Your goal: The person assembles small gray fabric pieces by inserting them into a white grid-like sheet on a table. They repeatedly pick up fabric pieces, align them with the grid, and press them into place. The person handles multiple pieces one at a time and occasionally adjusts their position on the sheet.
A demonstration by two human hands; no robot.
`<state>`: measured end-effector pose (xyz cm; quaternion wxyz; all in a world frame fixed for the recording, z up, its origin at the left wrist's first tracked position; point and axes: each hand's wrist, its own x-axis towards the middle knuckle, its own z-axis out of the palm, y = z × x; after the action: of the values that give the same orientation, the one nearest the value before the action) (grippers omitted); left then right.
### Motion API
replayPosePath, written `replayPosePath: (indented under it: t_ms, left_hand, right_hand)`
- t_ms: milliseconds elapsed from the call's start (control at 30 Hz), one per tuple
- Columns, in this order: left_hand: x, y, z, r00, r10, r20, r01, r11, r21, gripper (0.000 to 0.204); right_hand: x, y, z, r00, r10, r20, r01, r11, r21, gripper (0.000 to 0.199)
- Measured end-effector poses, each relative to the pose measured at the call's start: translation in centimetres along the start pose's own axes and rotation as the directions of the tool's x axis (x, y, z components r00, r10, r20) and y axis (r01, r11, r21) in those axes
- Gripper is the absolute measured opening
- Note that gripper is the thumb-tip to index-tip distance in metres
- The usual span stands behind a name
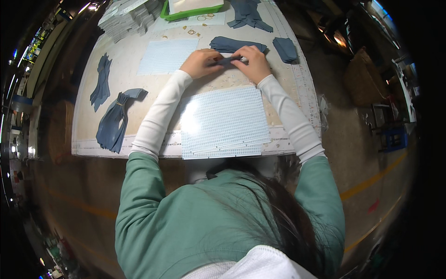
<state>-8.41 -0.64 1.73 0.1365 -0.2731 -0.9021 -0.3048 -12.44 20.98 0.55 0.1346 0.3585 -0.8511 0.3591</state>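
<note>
My left hand (200,63) and right hand (253,63) close over a small dark blue piece (227,60), so most of it is hidden under my fingers and I cannot tell its shape. My own head and green top cover the near edge of the table (83,139). The green tray (186,14) and the grey stack (125,16) are cut off by the top edge. The small rings (204,18) are too tiny to make out.
</note>
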Motion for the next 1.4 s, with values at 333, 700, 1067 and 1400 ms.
replayPosePath:
  t_ms: [333,700,1067,1400]
  left_hand:
    - [10.8,-3.8,-0.7,0.978,-0.056,0.2,0.032,0.992,0.121,0.025]
    - [14.2,-2.9,1.8,0.667,-0.35,0.658,0.186,0.933,0.308,0.079]
    - [5.4,0.7,1.5,0.977,-0.131,0.167,0.066,0.936,0.347,0.053]
    - [3.2,0.2,2.2,0.995,-0.08,0.064,0.053,0.938,0.341,0.055]
  right_hand:
    - [1.5,7.1,-1.0,0.855,0.371,-0.362,-0.26,0.911,0.319,0.032]
    - [0.8,7.4,0.1,0.824,0.445,-0.351,-0.332,0.881,0.337,0.046]
    - [0.7,4.0,1.2,0.85,0.521,0.071,-0.358,0.475,0.804,0.086]
    - [0.8,3.1,2.9,0.909,0.367,0.197,-0.365,0.475,0.801,0.089]
